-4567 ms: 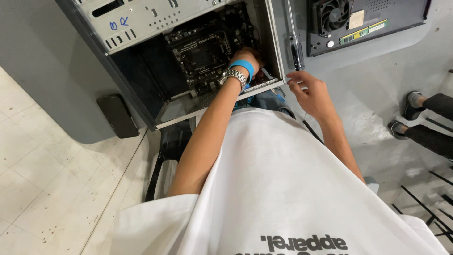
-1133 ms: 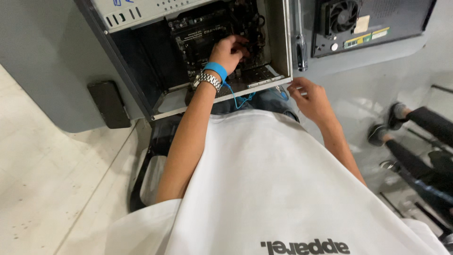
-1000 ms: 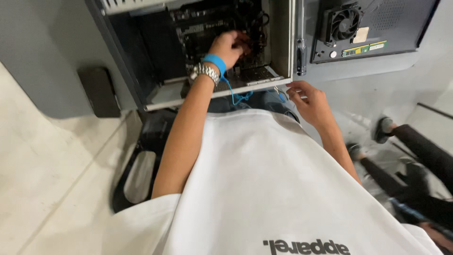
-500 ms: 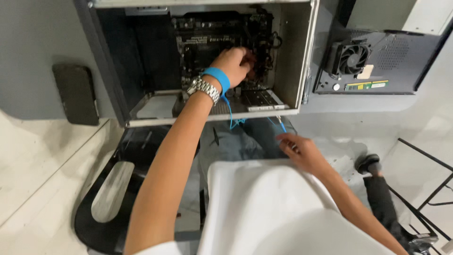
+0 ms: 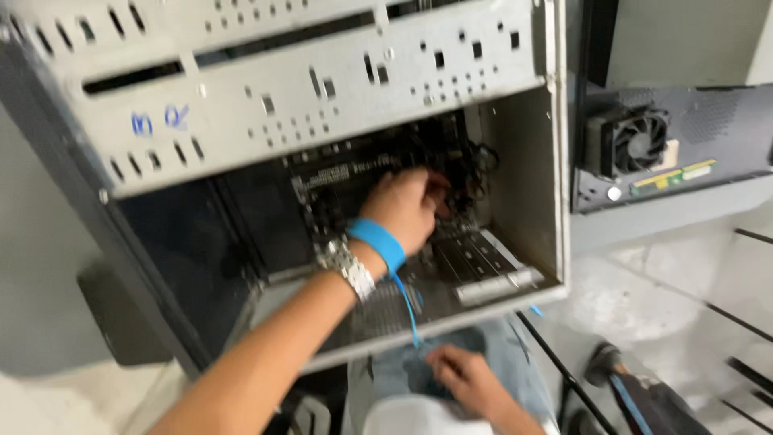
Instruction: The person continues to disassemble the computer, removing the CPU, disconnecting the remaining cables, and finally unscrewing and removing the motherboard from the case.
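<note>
A: Closer in now than half a second back — open computer case (image 5: 515, 121) fills the view, drive cage across the top.

B: And the left hand (image 5: 407, 208)?

A: Deeper among the black cables (image 5: 463, 165) than a second ago, up against the motherboard (image 5: 338, 181) at the back of the case. Looks like work on a cable or connector in there, judging by the reach.

B: Fingers?

A: Curled inward, close together, tips buried in the cable bundle. Pinching something or only pressing — cannot tell, blurred and hidden by the knuckles.

B: Wrist?

A: Blue wrist strap (image 5: 378, 242) with its cord hanging down, metal watch (image 5: 346, 266) just behind it.

B: Right hand (image 5: 463, 383)?

A: Dropped from the case's edge to the lap, resting on the jeans (image 5: 499, 362) below the case. Fingers loosely bent, nothing visibly held, though motion blur makes that unsure.

B: Off to the side?

A: A second unit with a fan (image 5: 636, 145), well apart on the right.
</note>
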